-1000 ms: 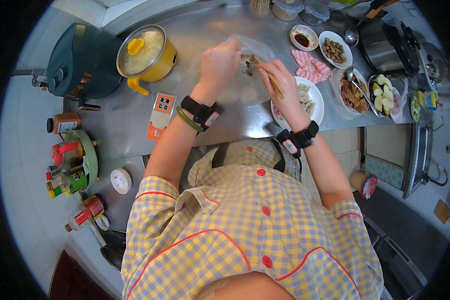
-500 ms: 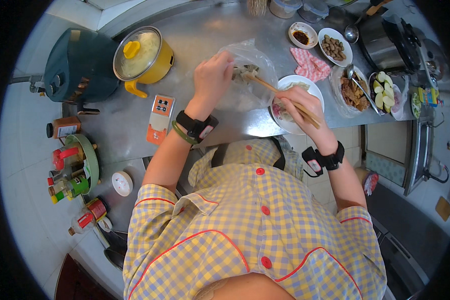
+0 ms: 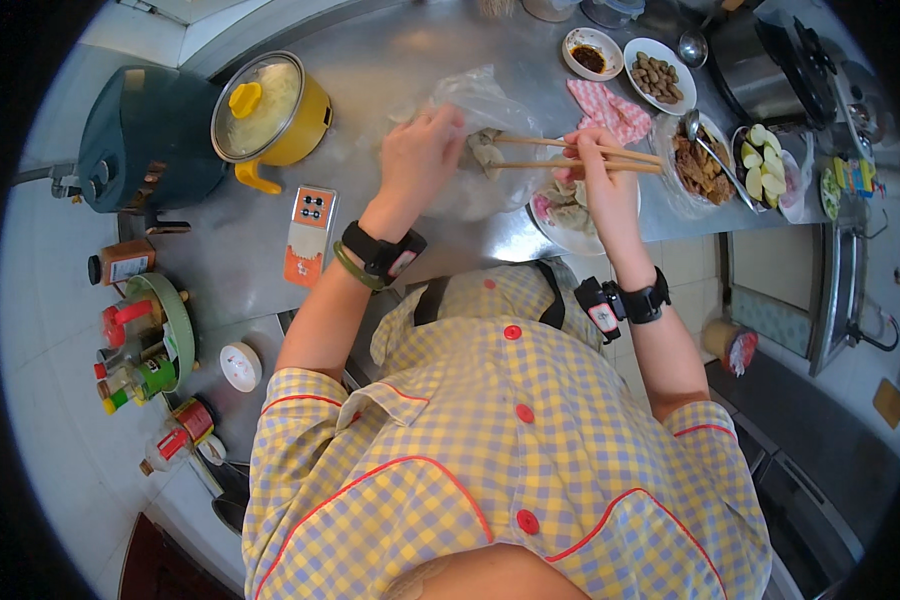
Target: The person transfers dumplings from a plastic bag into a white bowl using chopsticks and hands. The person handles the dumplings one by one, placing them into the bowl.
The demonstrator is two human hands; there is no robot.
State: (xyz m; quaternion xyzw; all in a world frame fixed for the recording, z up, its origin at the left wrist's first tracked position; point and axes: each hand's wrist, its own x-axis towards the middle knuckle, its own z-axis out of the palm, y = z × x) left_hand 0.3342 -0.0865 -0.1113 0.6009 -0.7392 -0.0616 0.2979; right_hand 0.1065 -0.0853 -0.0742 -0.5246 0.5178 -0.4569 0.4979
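On the steel tabletop, the left hand point(image 3: 422, 150) is closed on the rim of a clear plastic bag point(image 3: 470, 130) near the middle of the far edge, pinching it open. The right hand point(image 3: 592, 160) is curled around a pair of wooden chopsticks point(image 3: 570, 155), whose tips reach into the bag's mouth and seem to close on a pale dumpling point(image 3: 487, 152). Just right of the bag, touching its crumpled side, a white plate point(image 3: 570, 215) at the near edge already carries several dumplings, so the moving of dumplings from bag to plate looks well under way. How many remain in the bag cannot be told through the wrinkled plastic, though at least a few pale shapes show there. A yellow pot point(image 3: 270, 105) with a glass lid sits toward the left far corner, and dishes of other food point(image 3: 700, 160) line the right side.
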